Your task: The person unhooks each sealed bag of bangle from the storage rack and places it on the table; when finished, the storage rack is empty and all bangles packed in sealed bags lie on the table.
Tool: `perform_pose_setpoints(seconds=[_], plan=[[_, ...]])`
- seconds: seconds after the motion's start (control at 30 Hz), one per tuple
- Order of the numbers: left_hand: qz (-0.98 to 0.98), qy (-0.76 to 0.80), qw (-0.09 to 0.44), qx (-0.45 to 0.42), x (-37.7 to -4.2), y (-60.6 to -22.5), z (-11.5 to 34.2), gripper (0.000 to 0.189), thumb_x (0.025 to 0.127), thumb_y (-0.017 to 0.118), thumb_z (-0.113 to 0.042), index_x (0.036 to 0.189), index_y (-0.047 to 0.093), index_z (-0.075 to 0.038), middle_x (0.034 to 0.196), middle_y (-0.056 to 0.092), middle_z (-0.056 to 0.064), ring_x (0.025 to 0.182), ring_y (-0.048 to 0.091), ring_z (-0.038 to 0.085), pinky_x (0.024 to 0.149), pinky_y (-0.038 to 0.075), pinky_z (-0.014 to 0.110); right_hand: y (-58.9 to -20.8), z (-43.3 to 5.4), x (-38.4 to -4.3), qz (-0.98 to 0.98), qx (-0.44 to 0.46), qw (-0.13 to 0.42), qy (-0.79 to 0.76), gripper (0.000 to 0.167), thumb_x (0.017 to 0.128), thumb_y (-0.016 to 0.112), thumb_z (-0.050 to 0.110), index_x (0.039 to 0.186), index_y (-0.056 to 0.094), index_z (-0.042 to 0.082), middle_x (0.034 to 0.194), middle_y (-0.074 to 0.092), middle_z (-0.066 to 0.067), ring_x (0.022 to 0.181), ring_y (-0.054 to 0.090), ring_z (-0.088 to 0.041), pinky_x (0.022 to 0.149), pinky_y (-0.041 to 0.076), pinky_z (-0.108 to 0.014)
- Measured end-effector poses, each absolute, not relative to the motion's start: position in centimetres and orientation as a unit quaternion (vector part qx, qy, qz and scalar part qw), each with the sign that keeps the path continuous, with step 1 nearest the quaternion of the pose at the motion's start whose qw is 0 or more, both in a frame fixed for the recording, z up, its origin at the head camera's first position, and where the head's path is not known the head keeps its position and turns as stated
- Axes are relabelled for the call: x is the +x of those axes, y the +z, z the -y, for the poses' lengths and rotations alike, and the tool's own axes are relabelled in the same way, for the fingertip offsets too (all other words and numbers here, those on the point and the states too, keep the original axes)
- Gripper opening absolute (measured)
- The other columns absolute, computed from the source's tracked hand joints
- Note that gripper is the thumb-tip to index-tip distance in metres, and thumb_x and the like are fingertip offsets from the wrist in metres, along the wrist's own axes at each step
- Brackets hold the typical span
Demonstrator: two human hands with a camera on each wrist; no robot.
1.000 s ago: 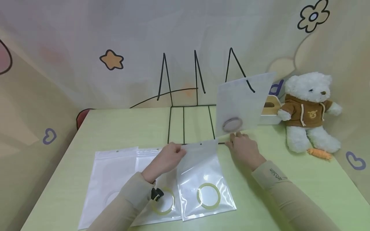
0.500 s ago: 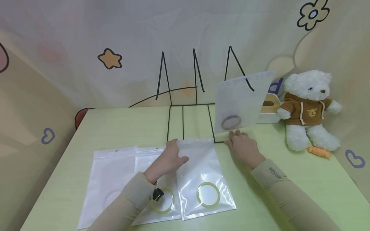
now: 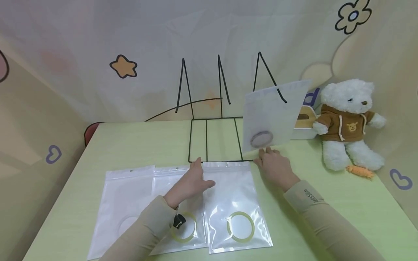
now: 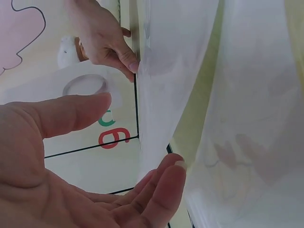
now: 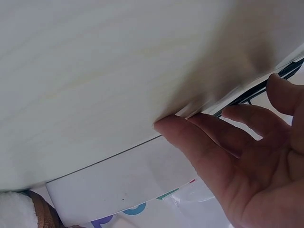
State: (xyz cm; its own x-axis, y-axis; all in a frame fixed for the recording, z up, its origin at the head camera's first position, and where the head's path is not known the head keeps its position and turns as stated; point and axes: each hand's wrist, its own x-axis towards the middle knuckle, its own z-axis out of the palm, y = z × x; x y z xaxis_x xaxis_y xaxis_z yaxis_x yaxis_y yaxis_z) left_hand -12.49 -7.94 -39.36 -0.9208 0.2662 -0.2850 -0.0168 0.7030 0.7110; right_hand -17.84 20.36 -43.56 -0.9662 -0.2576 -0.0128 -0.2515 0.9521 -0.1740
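Three flat white zip bags lie in a row on the table. The right-hand bag (image 3: 225,195) holds a yellow-green ring (image 3: 240,227); a similar ring (image 3: 183,227) shows in the middle bag (image 3: 163,177), partly behind my left wrist. My left hand (image 3: 189,183) is spread by the right-hand bag's top left corner, with nothing between thumb and fingers in the left wrist view. My right hand (image 3: 277,169) rests with its fingertips at the front of the black wire rack (image 3: 215,161), under a hanging white bag (image 3: 274,114) with a dark ring inside.
The left bag (image 3: 125,195) lies partly under my forearm. The rack has three tall peaked hooks, the rightmost carrying the hanging bag. Beyond it stand a white box (image 3: 303,134) and a plush bear (image 3: 349,123), with an orange toy carrot (image 3: 360,172) at its feet.
My left hand has let go of the right-hand bag's top corner and spread its fingers. That bag has dropped flat, slightly right and nearer to me. My right hand has stayed in place.
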Motion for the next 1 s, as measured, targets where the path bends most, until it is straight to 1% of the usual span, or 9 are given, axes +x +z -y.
perform_pose_setpoints(seconds=[0.07,0.17,0.3,0.43,0.53,0.63,0.77,0.87,1.0], plan=[[-0.903,0.38,0.185,0.071,-12.5,-39.4,8.0,0.096,0.086,0.07,-0.021,0.151,0.007,0.009,0.153,0.019,0.032,0.046,0.027,0.011,0.049,0.037,0.029,-43.5,-20.3,-17.8,-0.988,-0.13,0.017,-0.085,0.052,0.103,0.046,0.031,0.137,0.047,-0.007,0.134,0.048,-0.031,0.118,0.048,-0.051,0.073,0.051,-0.063],[-0.91,0.362,0.185,0.084,-12.5,-39.6,7.9,0.094,0.085,0.072,-0.021,0.151,0.012,0.009,0.148,0.024,0.036,0.051,0.038,0.013,0.059,0.044,0.031,-43.6,-20.3,-17.8,-0.988,-0.13,0.016,-0.082,0.053,0.103,0.046,0.031,0.139,0.045,-0.008,0.135,0.046,-0.032,0.119,0.047,-0.051,0.074,0.051,-0.064],[-0.921,0.321,0.192,0.112,-12.5,-40.0,7.9,0.091,0.082,0.075,-0.023,0.15,0.022,0.007,0.14,0.031,0.038,0.086,0.059,0.025,0.081,0.049,0.037,-43.6,-20.4,-17.9,-0.988,-0.129,0.012,-0.078,0.054,0.103,0.046,0.032,0.139,0.045,-0.007,0.137,0.046,-0.032,0.12,0.047,-0.051,0.073,0.05,-0.064],[-0.928,0.289,0.195,0.131,-12.3,-40.1,7.8,0.087,0.079,0.078,-0.024,0.146,0.032,0.009,0.136,0.036,0.035,0.112,0.053,0.034,0.086,0.05,0.039,-43.7,-20.4,-17.9,-0.988,-0.129,0.01,-0.081,0.054,0.103,0.046,0.033,0.138,0.046,-0.007,0.134,0.048,-0.031,0.118,0.048,-0.05,0.072,0.051,-0.064],[-0.939,0.25,0.19,0.14,-12.2,-40.3,7.7,0.075,0.078,0.079,-0.028,0.134,0.048,0.01,0.129,0.041,0.031,0.111,0.05,0.037,0.082,0.051,0.041,-43.8,-20.4,-17.9,-0.988,-0.129,0.01,-0.088,0.052,0.103,0.045,0.033,0.137,0.048,-0.007,0.13,0.051,-0.029,0.116,0.05,-0.048,0.069,0.051,-0.063],[-0.952,0.199,0.177,0.151,-12.2,-40.5,7.6,0.052,0.077,0.08,-0.033,0.108,0.06,0.003,0.117,0.045,0.025,0.103,0.047,0.035,0.076,0.05,0.042,-43.8,-20.4,-17.9,-0.987,-0.129,0.007,-0.093,0.049,0.103,0.044,0.033,0.133,0.051,-0.006,0.125,0.054,-0.027,0.112,0.052,-0.047,0.065,0.051,-0.062],[-0.964,0.134,0.161,0.166,-12.3,-41.0,7.6,0.035,0.077,0.077,-0.035,0.079,0.057,-0.007,0.101,0.045,0.017,0.092,0.041,0.031,0.071,0.044,0.039,-43.8,-20.5,-17.9,-0.987,-0.13,0.005,-0.093,0.047,0.103,0.045,0.032,0.131,0.053,-0.005,0.121,0.055,-0.026,0.109,0.053,-0.047,0.063,0.051,-0.061],[-0.967,0.106,0.151,0.174,-12.2,-41.3,7.8,0.031,0.075,0.073,-0.033,0.074,0.052,-0.01,0.094,0.041,0.013,0.089,0.037,0.029,0.07,0.04,0.037,-43.7,-20.5,-17.9,-0.987,-0.13,0.011,-0.091,0.05,0.103,0.045,0.033,0.134,0.05,-0.007,0.127,0.053,-0.028,0.113,0.052,-0.048,0.065,0.051,-0.062],[-0.969,0.095,0.142,0.176,-12.2,-41.6,7.8,0.029,0.076,0.067,-0.032,0.085,0.056,-0.006,0.097,0.042,0.014,0.091,0.037,0.03,0.074,0.04,0.039,-43.7,-20.5,-18.0,-0.988,-0.13,0.019,-0.085,0.054,0.103,0.045,0.033,0.139,0.046,-0.007,0.133,0.049,-0.029,0.117,0.049,-0.049,0.067,0.051,-0.062]])
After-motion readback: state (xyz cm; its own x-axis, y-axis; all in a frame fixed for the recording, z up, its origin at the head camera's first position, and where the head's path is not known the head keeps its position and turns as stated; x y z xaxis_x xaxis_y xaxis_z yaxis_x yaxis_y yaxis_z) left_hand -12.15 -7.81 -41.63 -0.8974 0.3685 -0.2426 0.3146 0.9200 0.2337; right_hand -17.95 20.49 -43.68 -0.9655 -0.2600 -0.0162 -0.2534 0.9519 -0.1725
